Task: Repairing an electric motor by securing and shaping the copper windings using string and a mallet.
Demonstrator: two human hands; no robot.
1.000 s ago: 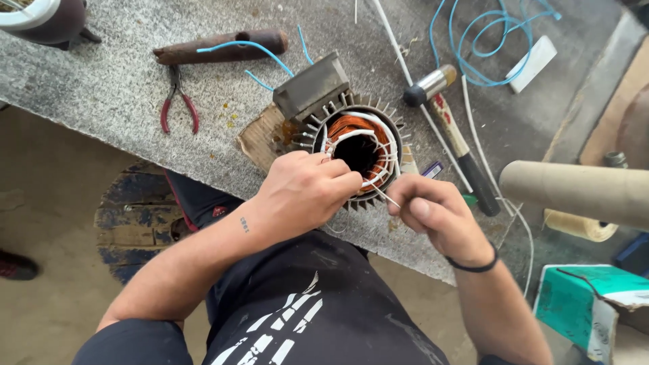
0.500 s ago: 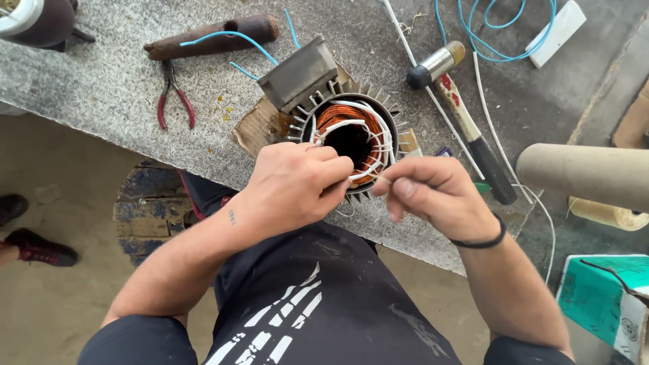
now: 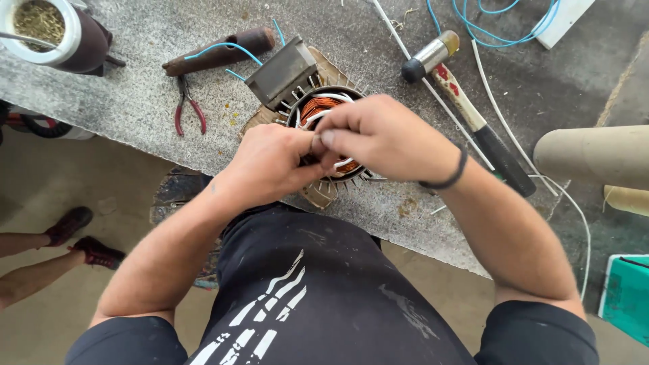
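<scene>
A finned motor stator (image 3: 323,111) with copper windings and white leads sits on the grey workbench (image 3: 135,101) near its front edge. My left hand (image 3: 270,162) and my right hand (image 3: 382,135) meet over its open end, fingertips pinched together on the white wire there. Both hands cover most of the stator's bore. A dark band circles my right wrist.
A hammer (image 3: 466,108) lies right of the stator, red-handled pliers (image 3: 188,108) and a brown tube (image 3: 220,51) to the left. Blue cable (image 3: 500,27) coils at the back. A cup (image 3: 51,34) stands far left, cardboard tubes (image 3: 595,155) right. Another person's feet (image 3: 81,236) rest on the floor.
My right hand has moved left and up over the stator, joining my left hand above the windings. The view has shifted, bringing the cup and another person's feet into sight.
</scene>
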